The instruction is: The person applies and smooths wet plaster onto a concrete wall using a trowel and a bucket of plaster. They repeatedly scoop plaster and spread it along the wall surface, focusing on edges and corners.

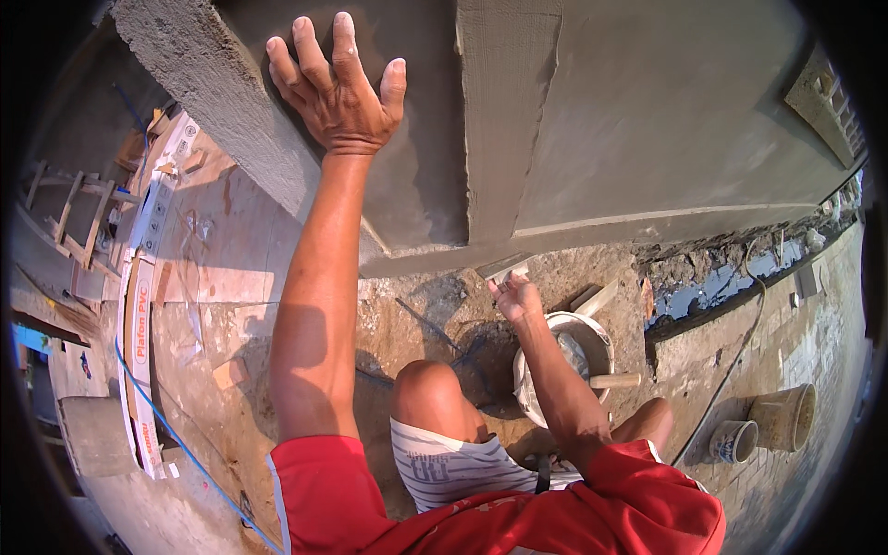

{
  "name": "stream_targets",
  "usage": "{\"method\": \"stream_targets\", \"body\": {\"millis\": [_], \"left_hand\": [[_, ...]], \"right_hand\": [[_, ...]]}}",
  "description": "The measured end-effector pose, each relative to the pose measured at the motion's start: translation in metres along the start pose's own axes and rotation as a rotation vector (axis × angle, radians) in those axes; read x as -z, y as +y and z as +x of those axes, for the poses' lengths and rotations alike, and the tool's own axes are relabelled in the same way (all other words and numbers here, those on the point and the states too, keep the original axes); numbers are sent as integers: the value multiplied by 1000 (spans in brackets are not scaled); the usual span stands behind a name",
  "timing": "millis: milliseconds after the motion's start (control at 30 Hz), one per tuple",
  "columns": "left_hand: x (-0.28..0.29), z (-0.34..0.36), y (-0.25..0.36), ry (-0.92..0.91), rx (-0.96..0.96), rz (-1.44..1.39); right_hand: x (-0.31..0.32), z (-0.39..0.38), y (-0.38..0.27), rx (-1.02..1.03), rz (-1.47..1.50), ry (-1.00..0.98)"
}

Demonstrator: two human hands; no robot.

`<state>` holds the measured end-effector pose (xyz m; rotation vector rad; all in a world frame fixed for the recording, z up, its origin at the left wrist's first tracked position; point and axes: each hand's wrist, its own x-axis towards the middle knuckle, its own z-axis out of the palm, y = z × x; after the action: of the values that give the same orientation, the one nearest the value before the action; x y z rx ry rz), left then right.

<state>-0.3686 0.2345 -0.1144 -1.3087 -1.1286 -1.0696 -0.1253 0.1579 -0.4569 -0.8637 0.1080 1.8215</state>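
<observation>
My left hand (338, 106) lies on the grey plastered wall (629, 120) with its fingers spread, inside a recessed panel left of a raised vertical band (504, 120). Lower down, my right hand (518, 298) is closed on a small flat grey piece (505, 267) at the wall's bottom edge; its exact kind is not clear. Under my right forearm stands a white bucket (523, 388) with greyish contents. A wooden tool handle (616, 380) sticks out over its right rim. Against the far rim rests a flat wooden piece (597, 298).
A ditch with dark water (712, 282) runs along the wall's base at right, a cable (760, 314) beside it. Two more buckets (784, 416) stand at lower right. At left are a long narrow carton (141, 324), a blue cable (180, 439) and a wooden frame (83, 217).
</observation>
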Motion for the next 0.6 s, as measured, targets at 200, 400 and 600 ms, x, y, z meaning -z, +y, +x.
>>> {"method": "stream_targets", "body": {"millis": [200, 400, 600], "left_hand": [[1, 3, 4, 23, -41, 5], [2, 3, 2, 30, -51, 7], [19, 8, 11, -96, 19, 100]], "right_hand": [[-4, 36, 33, 21, 109, 59], [-19, 46, 33, 69, 124, 39], [-40, 31, 26, 112, 138, 6]]}}
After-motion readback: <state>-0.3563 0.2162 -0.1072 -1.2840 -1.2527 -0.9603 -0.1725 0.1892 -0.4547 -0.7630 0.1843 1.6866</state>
